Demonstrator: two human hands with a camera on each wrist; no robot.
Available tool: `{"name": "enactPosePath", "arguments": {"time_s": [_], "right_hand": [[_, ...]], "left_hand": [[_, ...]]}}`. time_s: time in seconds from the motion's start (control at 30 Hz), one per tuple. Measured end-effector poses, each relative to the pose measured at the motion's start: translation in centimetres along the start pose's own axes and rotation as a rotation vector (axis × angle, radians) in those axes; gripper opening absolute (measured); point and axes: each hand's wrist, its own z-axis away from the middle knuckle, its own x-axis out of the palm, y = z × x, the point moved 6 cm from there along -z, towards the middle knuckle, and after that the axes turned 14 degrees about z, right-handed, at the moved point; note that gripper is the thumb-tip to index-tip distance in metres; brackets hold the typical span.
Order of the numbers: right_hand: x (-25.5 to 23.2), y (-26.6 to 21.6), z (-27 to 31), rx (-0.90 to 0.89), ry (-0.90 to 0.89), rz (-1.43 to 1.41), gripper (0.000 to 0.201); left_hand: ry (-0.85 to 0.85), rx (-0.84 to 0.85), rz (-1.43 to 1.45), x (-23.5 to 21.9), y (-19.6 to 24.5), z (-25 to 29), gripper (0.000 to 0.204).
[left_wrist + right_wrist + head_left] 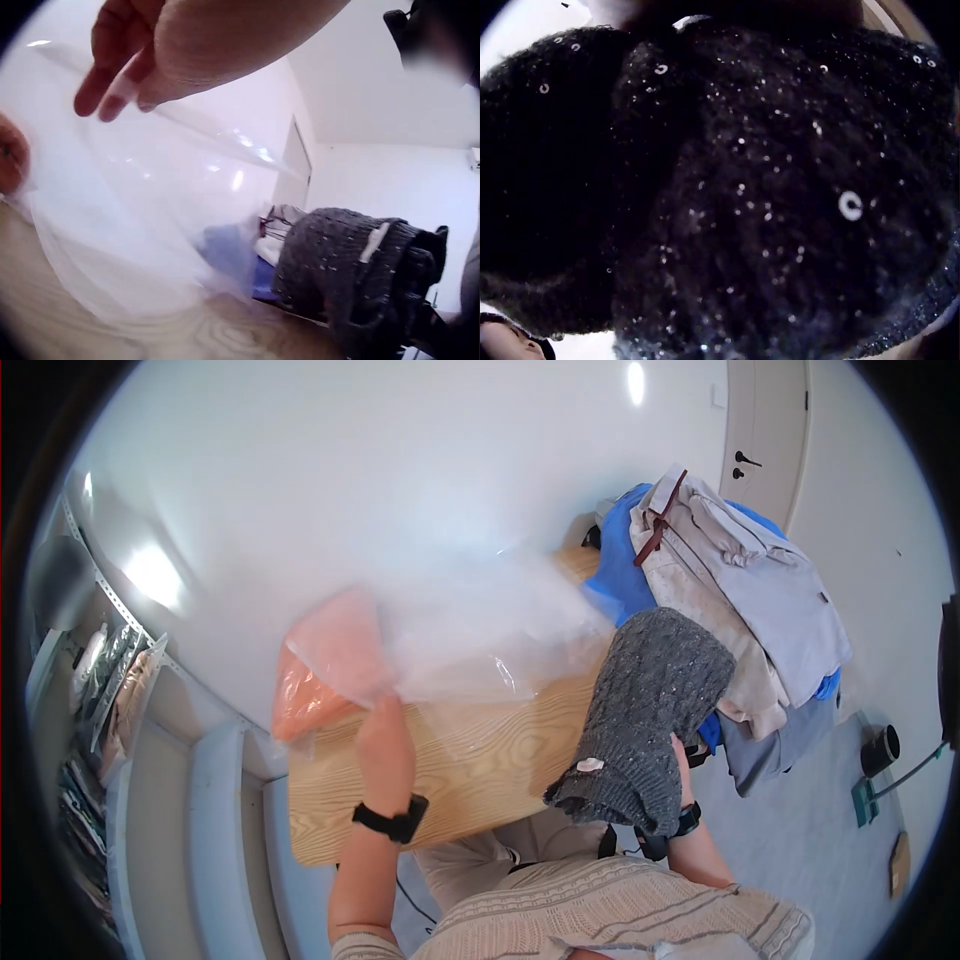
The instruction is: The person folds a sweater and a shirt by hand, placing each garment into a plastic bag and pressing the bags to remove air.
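My left hand (pixel 385 750) grips a large clear plastic bag (pixel 480 650), which spreads over the wooden table. In the left wrist view, a fingertip (pixel 11 156) lies against the bag (pixel 112 217) at the left edge, with other fingers curved above. A dark grey, speckled knit sweater (pixel 655 700), folded into a bundle with a white label, is held up in my right hand (pixel 684 770), which is mostly hidden behind it. The knit (pixel 780 195) fills the right wrist view.
An orange item in plastic (pixel 315 695) lies at the table's left end. Grey, beige and blue clothes (pixel 740 580) are piled at the right. Shelves (pixel 215 790) with bagged clothes (pixel 115 680) stand on the left. The wooden table (pixel 450 760) is in front of me.
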Motion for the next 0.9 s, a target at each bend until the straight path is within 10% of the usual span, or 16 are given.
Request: {"name": "enactPosePath", "arguments": {"time_s": [0.13,0.33,0.5,0.63,0.9], "right_hand": [[2.1,-0.9,1.0,0.007,0.004,-0.062,0.058],[-0.9,-5.1,3.6,-0.203,0.100,0.134,0.058],[-4.4,-9.6,7.0,-0.437,0.321,0.286,0.068],[-6.6,-12.3,9.3,-0.504,0.377,0.285,0.073],[-6.7,-14.5,11.2,-0.575,0.504,0.177,0.073]], "left_hand": [[-0.209,0.035,-0.306,1.2,1.7,3.5,0.003],[-0.398,0.251,-0.015,5.6,7.5,5.1,0.011],[-0.874,0.272,0.441,10.0,13.4,8.1,0.031],[-0.782,0.373,0.628,10.4,11.6,8.8,0.040],[-0.829,0.212,-0.075,11.0,5.3,10.3,0.051]]}}
